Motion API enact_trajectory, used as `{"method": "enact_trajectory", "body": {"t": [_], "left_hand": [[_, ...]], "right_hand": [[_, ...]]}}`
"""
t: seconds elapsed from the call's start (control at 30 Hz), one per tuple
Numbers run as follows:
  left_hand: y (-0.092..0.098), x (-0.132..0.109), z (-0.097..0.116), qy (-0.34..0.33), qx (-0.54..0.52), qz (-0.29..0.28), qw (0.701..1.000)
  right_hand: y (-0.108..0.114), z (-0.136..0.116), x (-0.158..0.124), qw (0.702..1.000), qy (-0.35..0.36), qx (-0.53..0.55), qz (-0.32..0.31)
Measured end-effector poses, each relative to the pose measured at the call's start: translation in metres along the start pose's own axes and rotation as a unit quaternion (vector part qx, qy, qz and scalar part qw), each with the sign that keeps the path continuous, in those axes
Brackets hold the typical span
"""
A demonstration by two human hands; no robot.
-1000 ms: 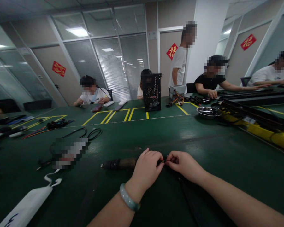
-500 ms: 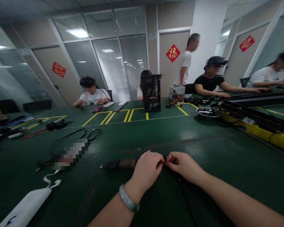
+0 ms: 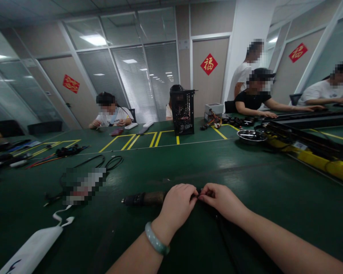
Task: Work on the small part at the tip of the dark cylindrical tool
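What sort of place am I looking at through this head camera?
Probably an electronics assembly workshop: a long green workbench marked with yellow tape lines, an open black computer case standing on it, and loose black cables nearby.

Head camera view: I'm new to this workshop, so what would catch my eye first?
First come the left hand and right hand, pinching a small dark item on the green workbench, beside a dark ribbed-end tool. Farther along the bench, a black mesh computer case stands upright, with a red diamond sign on the door behind it.
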State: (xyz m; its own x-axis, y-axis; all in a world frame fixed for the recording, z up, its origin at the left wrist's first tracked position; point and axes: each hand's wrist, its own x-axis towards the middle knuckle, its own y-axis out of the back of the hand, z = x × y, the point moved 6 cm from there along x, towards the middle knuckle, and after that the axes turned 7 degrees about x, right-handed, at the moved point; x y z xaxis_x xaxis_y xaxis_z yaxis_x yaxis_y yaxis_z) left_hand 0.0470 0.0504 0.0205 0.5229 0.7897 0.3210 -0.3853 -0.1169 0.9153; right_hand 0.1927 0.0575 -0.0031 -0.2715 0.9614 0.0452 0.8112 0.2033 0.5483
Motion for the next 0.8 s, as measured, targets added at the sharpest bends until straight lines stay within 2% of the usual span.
{"method": "enact_trajectory", "body": {"t": [0.1,0.23,0.37,0.53,0.6,0.67,0.73,0.8], "left_hand": [[-0.002,0.001,-0.002,0.003,-0.002,-0.005,1.000],[-0.003,0.001,-0.002,-0.010,-0.009,-0.007,1.000],[0.002,0.001,0.002,-0.023,-0.006,-0.003,1.000],[0.017,-0.001,0.010,-0.059,0.025,0.047,0.997],[0.023,-0.002,0.010,-0.063,0.030,0.063,0.996],[0.026,-0.002,0.008,-0.058,0.031,0.068,0.996],[0.025,-0.003,0.006,-0.054,0.028,0.062,0.996],[0.022,-0.003,0.006,-0.056,0.022,0.050,0.997]], "right_hand": [[0.002,-0.006,-0.002,0.998,0.010,-0.053,0.029],[0.002,-0.018,-0.004,0.989,0.058,-0.115,0.077],[-0.006,-0.023,-0.002,0.984,0.072,-0.154,0.055],[-0.002,-0.025,0.002,0.976,0.063,-0.203,0.043],[0.012,-0.017,0.001,0.975,0.040,-0.213,0.050],[0.038,0.002,-0.007,0.973,-0.012,-0.222,0.069],[0.076,0.030,-0.027,0.965,-0.078,-0.227,0.107],[0.120,0.069,-0.059,0.949,-0.157,-0.230,0.145]]}}
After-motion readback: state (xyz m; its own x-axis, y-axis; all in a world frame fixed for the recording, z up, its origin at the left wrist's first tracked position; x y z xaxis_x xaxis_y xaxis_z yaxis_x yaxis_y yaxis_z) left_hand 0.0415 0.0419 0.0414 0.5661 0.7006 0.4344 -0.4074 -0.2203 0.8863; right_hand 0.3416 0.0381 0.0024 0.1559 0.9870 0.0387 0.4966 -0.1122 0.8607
